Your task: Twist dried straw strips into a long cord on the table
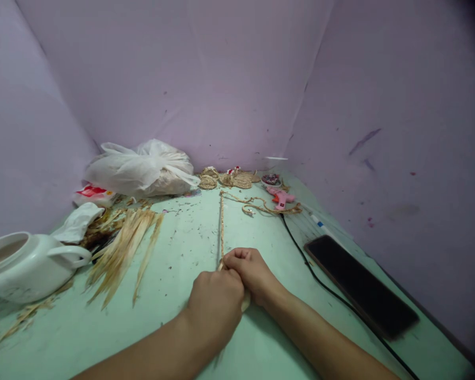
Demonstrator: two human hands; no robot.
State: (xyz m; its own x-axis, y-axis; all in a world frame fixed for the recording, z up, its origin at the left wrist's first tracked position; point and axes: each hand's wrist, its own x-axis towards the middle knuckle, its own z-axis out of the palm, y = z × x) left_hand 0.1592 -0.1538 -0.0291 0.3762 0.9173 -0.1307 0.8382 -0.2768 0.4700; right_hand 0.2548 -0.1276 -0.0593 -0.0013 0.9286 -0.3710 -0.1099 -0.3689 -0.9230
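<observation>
A thin braided fibre cord (pixel 222 224) runs straight away from me along the table, then bends at its far end and trails loosely to the right. Both my hands meet at its near end. My left hand (pixel 217 295) is closed in a fist around the pale strands there. Close beside it, my right hand (pixel 248 269) pinches the cord with thumb and fingertips. A pale bit of fibre shows below, between the hands; most of the strands are hidden by my fingers.
Dry flat fibre strips (pixel 124 248) lie left, by a white pot (pixel 35 266) with a handle. Behind them sits a white plastic bag (pixel 142 169). Woven pieces (pixel 237 180) stand at the wall. A pink glue gun (pixel 281 197), its black cable (pixel 320 282) and a phone (pixel 360 285) lie right.
</observation>
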